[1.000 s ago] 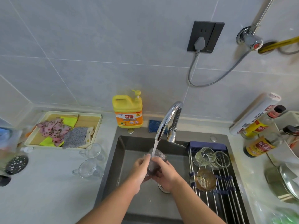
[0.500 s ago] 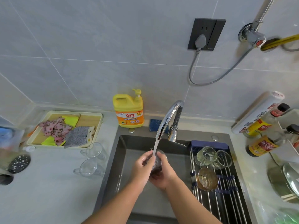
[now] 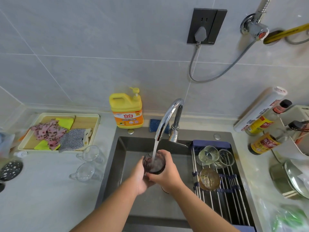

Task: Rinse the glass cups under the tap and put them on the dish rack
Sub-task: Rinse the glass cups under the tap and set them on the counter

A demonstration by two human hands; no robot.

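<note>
Two clear cups (image 3: 85,172) sit on the counter left of the sink (image 3: 117,164). Over it, the left hand (image 3: 139,178) and right hand (image 3: 168,173) both curl their fingers round a dark cup (image 3: 153,164), mouth up under the tap (image 3: 168,114). Wet glass is likely slick and breakable, so grip the wall firmly. Three cups lie on the rack (image 3: 222,200), right.

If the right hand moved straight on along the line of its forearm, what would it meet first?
The right hand grips the dark glass cup; going on, it would probably meet the left hand on the cup's other side. Depth is unclear.
</note>
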